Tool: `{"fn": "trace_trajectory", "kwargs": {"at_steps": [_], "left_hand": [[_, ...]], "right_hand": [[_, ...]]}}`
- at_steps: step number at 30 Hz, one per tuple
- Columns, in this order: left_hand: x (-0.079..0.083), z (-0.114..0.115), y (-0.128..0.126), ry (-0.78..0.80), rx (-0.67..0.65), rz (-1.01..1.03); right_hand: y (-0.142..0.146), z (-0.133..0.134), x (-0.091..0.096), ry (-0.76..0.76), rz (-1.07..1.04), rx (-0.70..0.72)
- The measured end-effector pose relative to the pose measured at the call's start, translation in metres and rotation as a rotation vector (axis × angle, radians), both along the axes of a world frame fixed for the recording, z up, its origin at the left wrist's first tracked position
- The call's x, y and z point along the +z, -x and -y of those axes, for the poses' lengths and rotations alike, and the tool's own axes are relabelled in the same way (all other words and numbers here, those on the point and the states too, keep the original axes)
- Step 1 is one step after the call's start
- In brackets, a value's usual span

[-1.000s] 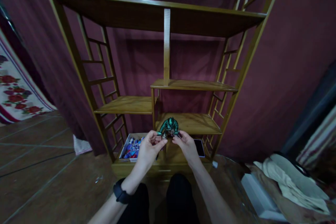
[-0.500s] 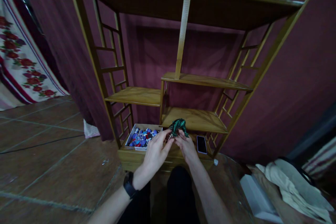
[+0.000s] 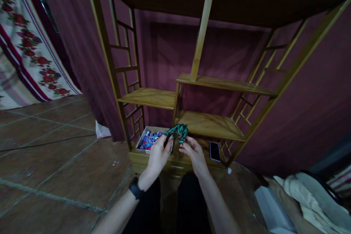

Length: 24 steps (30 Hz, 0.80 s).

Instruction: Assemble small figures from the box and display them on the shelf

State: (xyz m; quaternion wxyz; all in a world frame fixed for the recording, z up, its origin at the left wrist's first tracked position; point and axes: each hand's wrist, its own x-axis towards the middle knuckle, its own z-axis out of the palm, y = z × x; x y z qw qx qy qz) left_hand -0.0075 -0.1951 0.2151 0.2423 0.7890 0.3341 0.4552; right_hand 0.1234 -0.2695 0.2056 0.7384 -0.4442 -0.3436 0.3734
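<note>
A shiny dark green toy figure (image 3: pixel 179 130) is held up between my two hands, in front of the lower shelf. My left hand (image 3: pixel 159 153) has its fingers closed on the figure's left side. My right hand (image 3: pixel 194 152) pinches its lower right part with thumb and fingertips. The figure's exact kind is too small to make out. Just behind my left hand, an open white box (image 3: pixel 140 146) is full of small blue, purple, red and white pieces, partly covered by the hand.
A wooden shelf unit (image 3: pixel 148 97) with several levels stands against the dark red wall. A phone (image 3: pixel 215 151) lies on its base at the right. Cloth (image 3: pixel 309 193) and a white box (image 3: pixel 274 208) sit on the floor at the right; a floral curtain (image 3: pixel 41 60) hangs at the left.
The green figure has turned and now spreads further toward the left. My hands have moved slightly apart, the left one leftward. The whole view has shifted a little.
</note>
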Motion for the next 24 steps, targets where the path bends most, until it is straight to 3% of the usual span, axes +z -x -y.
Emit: {"fn": "trace_trajectory", "kwargs": {"at_steps": [7, 13, 24], "left_hand": [[-0.005, -0.025, -0.003, 0.333, -0.219, 0.467], [-0.006, -0.036, 0.001, 0.540, -0.196, 0.567], [-0.027, -0.026, -0.008, 0.969, -0.432, 0.887]], "right_hand": [[0.011, 0.002, -0.002, 0.010, 0.168, -0.051], [0.024, 0.007, -0.001, -0.014, 0.234, -0.039], [0.041, 0.022, 0.016, -0.078, 0.331, 0.034]]}}
